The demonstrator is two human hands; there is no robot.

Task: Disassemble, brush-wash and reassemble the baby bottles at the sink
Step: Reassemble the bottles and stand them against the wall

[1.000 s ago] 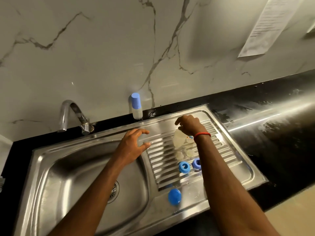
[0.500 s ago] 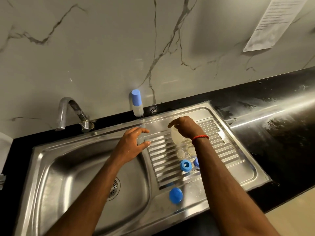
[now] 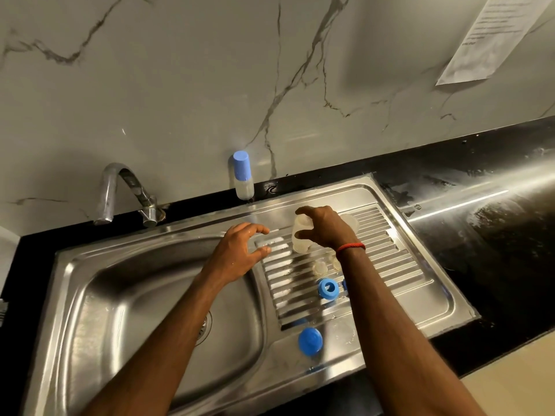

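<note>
Over the ribbed drainboard (image 3: 405, 265), right hand (image 3: 326, 229) first: fingers and thumb curled round a clear bottle body (image 3: 300, 237), gripping it from its right side, index finger arched over the top end. Whether the bottle clears the ribs or just touches them, I cannot tell. Its long axis runs close to upright. Red thread (image 3: 350, 247) at that wrist. Left hand (image 3: 240, 250) holds nothing, fingers spread and loosely bent, hovering at the lip between basin (image 3: 135, 310) and drainboard. The bottle body lies to the right of this free hand, near it but apart (which end is the mouth I cannot read, clear plastic against bright steel). Outward from the grip: clear teats (image 3: 319, 268) on the ribs just my side of the right wrist, then a blue ring (image 3: 329, 289) nearer me, with a second blue piece mostly hidden behind the forearm. Blue cap (image 3: 310, 340) sits on the flat front rim, nearest me. One capped bottle (image 3: 242, 178) stands at the wall, well apart, right of the tap (image 3: 120, 190). My read: reassembly is next. The loose parts all lie toward me from the held bottle and just left of the right forearm, so the left hand has the open path to them.
</note>
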